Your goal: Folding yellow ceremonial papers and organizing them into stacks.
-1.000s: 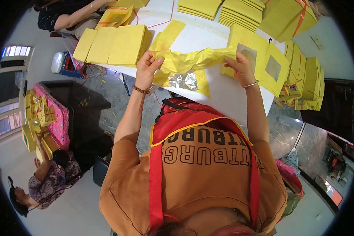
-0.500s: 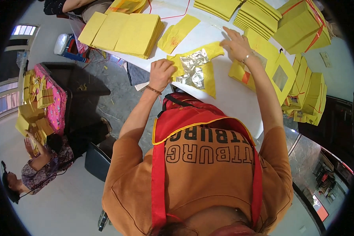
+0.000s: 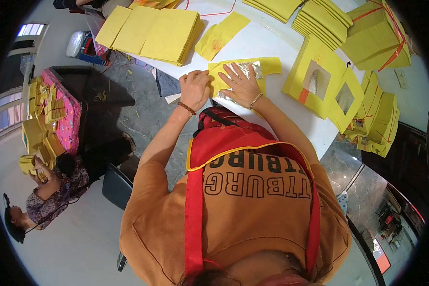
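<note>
A yellow paper sheet [image 3: 272, 65] with shiny silver foil [image 3: 257, 70] on its middle lies on the white table in front of me. My left hand [image 3: 194, 89] is closed, its curled fingers at the sheet's left edge; the fingertips are partly hidden. Flat on the foil rests my right hand [image 3: 243, 87], fingers spread, covering much of it. Just beyond the sheet is another yellow piece [image 3: 221, 35] with a reddish mark.
Stacks of yellow paper [image 3: 169, 35] stand at far left, with folded bundles [image 3: 319, 24] at far right. Yellow pieces with cut-out windows [image 3: 331, 64] lie to the right, near red-tied bundles [image 3: 376, 40]. At left, another person handles yellow paper by a pink-covered table [image 3: 66, 119].
My right hand has come inward from the sheet's far right corner and now presses flat on the foil. The sheet lies smoother and straighter. My left hand stays at the left edge.
</note>
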A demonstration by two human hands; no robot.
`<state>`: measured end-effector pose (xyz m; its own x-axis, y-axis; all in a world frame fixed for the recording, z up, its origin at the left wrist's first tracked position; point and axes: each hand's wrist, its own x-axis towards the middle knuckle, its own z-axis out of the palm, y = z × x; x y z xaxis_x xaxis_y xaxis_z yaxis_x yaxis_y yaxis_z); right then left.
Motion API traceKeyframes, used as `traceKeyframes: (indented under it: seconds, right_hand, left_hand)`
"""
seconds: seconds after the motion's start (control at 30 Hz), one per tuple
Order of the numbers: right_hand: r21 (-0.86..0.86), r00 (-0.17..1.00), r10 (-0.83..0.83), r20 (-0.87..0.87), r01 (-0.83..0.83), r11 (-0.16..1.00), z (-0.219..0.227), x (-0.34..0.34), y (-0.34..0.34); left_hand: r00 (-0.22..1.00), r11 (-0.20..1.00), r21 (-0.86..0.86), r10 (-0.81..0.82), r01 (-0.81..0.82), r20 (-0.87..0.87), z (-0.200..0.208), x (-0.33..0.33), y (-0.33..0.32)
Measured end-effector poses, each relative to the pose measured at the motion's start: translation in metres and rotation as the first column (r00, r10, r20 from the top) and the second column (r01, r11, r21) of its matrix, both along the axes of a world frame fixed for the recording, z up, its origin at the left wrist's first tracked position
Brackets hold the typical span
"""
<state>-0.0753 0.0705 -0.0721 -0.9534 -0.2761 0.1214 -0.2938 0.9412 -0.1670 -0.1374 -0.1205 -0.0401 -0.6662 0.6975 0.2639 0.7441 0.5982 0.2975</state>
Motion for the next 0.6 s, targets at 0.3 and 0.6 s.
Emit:
traceKeyframes:
  seconds: [0.3,0.6]
  right_hand:
    - [0.027,0.999,0.007,0.047,-0.008,1.000,0.000,0.001,0.001]
    - [-0.120,0.930,-0.346,0.121,0.359,0.925,-0.002,0.018,0.040]
  left_hand:
    - [0.997,0.980,-0.181,-0.072,0.078,0.040,-0.010,0.009,0.040]
    - [0.998,0.979,-0.201,-0.044,0.036,-0.035,-0.021,0.014,0.042]
